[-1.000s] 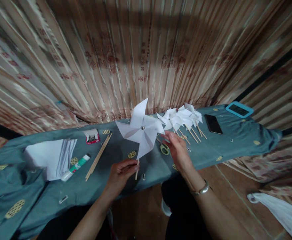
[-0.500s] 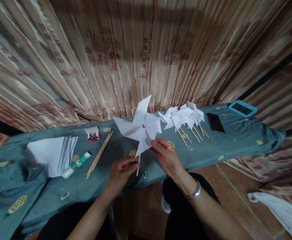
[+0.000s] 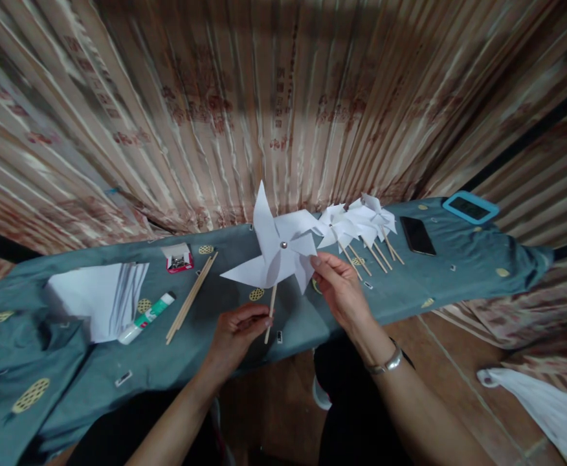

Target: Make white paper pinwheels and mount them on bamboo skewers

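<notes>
A white paper pinwheel (image 3: 290, 262) is held up in front of me, with a round silver pin at its centre and a thin wooden stick (image 3: 273, 301) below. My left hand (image 3: 237, 330) pinches that stick near its lower end. With thumb and fingers, my right hand (image 3: 339, 288) grips the edge of a blade at the pinwheel's right side. Behind and to the right, several finished-looking pinwheels (image 3: 339, 228) lie overlapping on the cloth, their sticks toward me.
On the green cloth (image 3: 312, 330) lie a stack of white paper (image 3: 87, 294), a glue stick (image 3: 146, 318), several wooden sticks (image 3: 191, 301) and an open red box of pins (image 3: 180, 260). A phone (image 3: 418, 235) and a blue-framed device (image 3: 470, 207) sit at right. A pleated curtain (image 3: 244, 97) hangs behind.
The pinwheel's blades have turned about the pin. My right hand has moved slightly right and up along with a blade; my left hand still holds the stick in nearly the same place.
</notes>
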`<action>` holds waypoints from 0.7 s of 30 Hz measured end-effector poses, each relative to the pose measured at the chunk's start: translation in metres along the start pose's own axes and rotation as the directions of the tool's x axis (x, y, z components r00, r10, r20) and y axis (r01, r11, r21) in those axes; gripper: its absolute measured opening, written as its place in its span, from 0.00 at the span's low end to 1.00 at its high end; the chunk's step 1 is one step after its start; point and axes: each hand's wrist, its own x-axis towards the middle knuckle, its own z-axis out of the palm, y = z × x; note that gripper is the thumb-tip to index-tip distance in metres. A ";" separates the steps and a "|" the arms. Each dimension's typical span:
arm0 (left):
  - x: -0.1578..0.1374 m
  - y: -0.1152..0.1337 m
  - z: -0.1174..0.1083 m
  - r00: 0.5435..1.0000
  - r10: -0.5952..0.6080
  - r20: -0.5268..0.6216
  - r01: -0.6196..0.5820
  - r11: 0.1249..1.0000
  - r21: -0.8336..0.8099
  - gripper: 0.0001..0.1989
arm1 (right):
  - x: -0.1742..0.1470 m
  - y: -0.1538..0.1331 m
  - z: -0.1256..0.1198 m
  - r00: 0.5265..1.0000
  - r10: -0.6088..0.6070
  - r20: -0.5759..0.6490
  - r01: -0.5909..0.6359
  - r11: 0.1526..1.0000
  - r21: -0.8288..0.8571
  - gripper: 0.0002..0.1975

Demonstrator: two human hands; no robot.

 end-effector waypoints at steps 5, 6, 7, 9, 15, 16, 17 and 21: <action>-0.001 -0.002 0.000 0.999 0.023 0.032 -0.024 0.999 0.034 0.07 | 0.007 -0.002 -0.009 0.998 -0.058 -0.033 0.056 0.997 -0.054 0.13; -0.002 -0.001 0.000 0.999 0.023 0.037 -0.024 0.999 0.036 0.07 | 0.008 -0.003 -0.010 0.996 -0.076 -0.046 0.072 0.995 -0.069 0.13; -0.002 -0.001 0.000 0.999 0.021 0.039 -0.023 0.999 0.036 0.07 | 0.010 -0.003 -0.011 0.994 -0.095 -0.056 0.090 0.992 -0.085 0.13; -0.002 0.000 0.000 0.999 0.015 0.043 -0.017 0.999 0.035 0.06 | 0.013 -0.006 -0.012 0.989 -0.139 -0.057 0.131 0.984 -0.124 0.12; -0.002 -0.003 0.002 0.999 0.008 0.053 -0.011 0.998 0.058 0.07 | 0.024 -0.017 -0.013 0.954 -0.300 -0.017 0.285 0.921 -0.264 0.13; -0.002 -0.003 0.001 0.999 0.001 0.055 -0.004 0.998 0.061 0.08 | 0.026 -0.018 -0.015 0.945 -0.325 -0.023 0.306 0.911 -0.277 0.14; -0.002 -0.004 0.001 0.998 -0.008 0.054 0.005 0.998 0.060 0.09 | 0.027 -0.019 -0.018 0.937 -0.347 -0.039 0.323 0.904 -0.281 0.15; -0.001 -0.003 -0.001 0.999 -0.037 0.026 0.037 0.999 0.026 0.10 | 0.026 -0.015 -0.032 0.932 -0.314 -0.183 0.274 0.937 -0.215 0.18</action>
